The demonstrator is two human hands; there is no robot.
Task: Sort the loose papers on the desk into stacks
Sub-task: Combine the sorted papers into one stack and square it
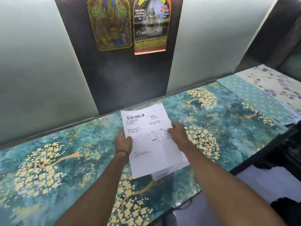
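Head view, papers (151, 141): we hold a few printed sheets together over the middle of the desk (65, 160).
Left hand (123, 141): we grip their left edge, thumb on top.
Right hand (178, 134): we grasp their right edge.
Desk: teal cover, gold blossoms.
Wall: two posters (130, 23).

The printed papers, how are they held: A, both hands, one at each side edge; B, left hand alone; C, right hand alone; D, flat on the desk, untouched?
A: the left hand grips the papers at their left edge and the right hand grips the right edge.
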